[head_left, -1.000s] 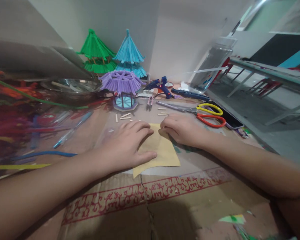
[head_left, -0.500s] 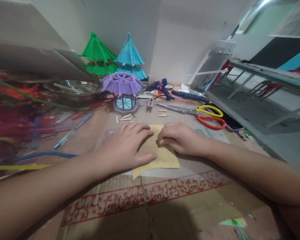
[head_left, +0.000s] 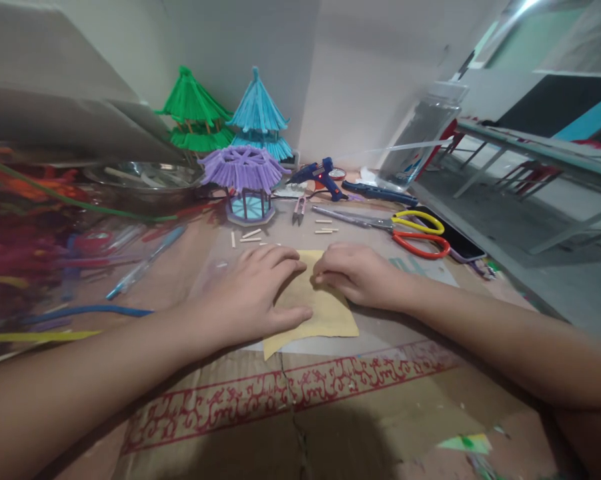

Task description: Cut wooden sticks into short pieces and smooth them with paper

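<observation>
A yellow sheet (head_left: pixel 325 317) with an uneven lower edge lies on the cardboard-covered table. My left hand (head_left: pixel 265 290) rests flat on its left part, thumb and fingers spread apart. Over the sheet's upper right part, my right hand (head_left: pixel 353 273) has its fingers curled and pressed together; whatever they pinch, if anything, is hidden. Short pale sticks (head_left: pixel 251 233) lie just beyond my left hand, and a few more sticks (head_left: pixel 326 231) lie beyond the sheet. Scissors (head_left: pixel 420 233) with yellow and red handles lie beyond my right hand.
Behind stand a purple-roofed model (head_left: pixel 245 170), a green one (head_left: pixel 193 107) and a blue one (head_left: pixel 259 107). A glue gun (head_left: pixel 325 179), small snips (head_left: pixel 299 210), a phone (head_left: pixel 455 237) and a clear container (head_left: pixel 425 137) are farther right. Left are a metal bowl (head_left: pixel 147 193) and fuzzy stems (head_left: pixel 20 247).
The whole view has shifted very slightly. Both hands keep nearly the same place and pose on the yellow sheet.
</observation>
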`<state>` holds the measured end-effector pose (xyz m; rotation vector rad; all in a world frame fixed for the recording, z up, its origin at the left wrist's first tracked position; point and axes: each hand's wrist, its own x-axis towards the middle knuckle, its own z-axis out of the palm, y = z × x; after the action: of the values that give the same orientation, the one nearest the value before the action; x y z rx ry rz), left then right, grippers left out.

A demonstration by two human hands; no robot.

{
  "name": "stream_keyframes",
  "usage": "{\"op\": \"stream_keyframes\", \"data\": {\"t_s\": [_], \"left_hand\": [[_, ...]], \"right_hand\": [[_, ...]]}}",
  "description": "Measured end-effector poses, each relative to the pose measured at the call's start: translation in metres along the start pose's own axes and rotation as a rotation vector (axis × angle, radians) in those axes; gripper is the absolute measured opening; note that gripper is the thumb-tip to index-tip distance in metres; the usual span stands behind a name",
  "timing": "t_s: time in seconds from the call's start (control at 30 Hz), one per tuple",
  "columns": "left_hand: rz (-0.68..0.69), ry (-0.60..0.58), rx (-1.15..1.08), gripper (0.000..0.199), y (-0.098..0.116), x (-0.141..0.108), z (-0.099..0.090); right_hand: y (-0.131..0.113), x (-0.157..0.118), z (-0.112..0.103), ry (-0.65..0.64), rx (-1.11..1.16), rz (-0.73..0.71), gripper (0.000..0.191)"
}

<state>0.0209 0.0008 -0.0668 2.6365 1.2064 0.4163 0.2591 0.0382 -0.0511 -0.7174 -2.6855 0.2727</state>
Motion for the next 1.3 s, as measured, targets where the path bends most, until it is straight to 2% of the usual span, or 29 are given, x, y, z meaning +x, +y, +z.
{"op": "stream_keyframes", "data": {"t_s": [0.1,0.27,0.4,0.57,0.73,0.93,1.03,1.13,1.23,1.3], "left_hand": [[0.009,0.014,0.002,0.065,0.000,0.000,0.000],[-0.009,0.007,0.005,0.064,0.000,0.000,0.000],[0.003,0.010,0.003,0.064,0.000,0.000,0.000],[-0.005,0.006,0.020,0.063,-0.001,0.000,0.001],[0.006,0.012,0.015,0.063,-0.001,0.000,0.001],[-0.012,0.000,0.011,0.063,0.000,0.000,0.000],[-0.007,0.007,-0.006,0.063,0.000,0.000,0.000],[0.001,0.011,-0.008,0.063,0.000,0.000,0.001],[0.006,0.014,0.008,0.063,-0.001,0.001,0.001],[0.007,0.019,0.015,0.062,-0.001,0.001,0.001]], "right_hand": [[0.003,0.000,0.000,-0.033,0.100,0.002,0.017],[0.011,0.001,0.000,0.037,-0.073,0.020,0.020],[0.004,-0.001,0.001,-0.017,0.039,-0.032,0.019],[0.003,0.001,0.001,0.053,-0.116,0.064,0.019],[-0.001,0.000,0.003,-0.019,0.064,0.005,0.018],[0.006,0.001,0.002,0.047,-0.112,0.058,0.020],[-0.006,-0.002,0.003,0.010,-0.018,-0.033,0.020],[-0.009,-0.001,0.004,0.012,-0.090,-0.132,0.024],[-0.001,0.005,0.001,0.038,-0.256,-0.060,0.029],[0.003,0.007,0.000,0.036,-0.292,0.008,0.028]]}}
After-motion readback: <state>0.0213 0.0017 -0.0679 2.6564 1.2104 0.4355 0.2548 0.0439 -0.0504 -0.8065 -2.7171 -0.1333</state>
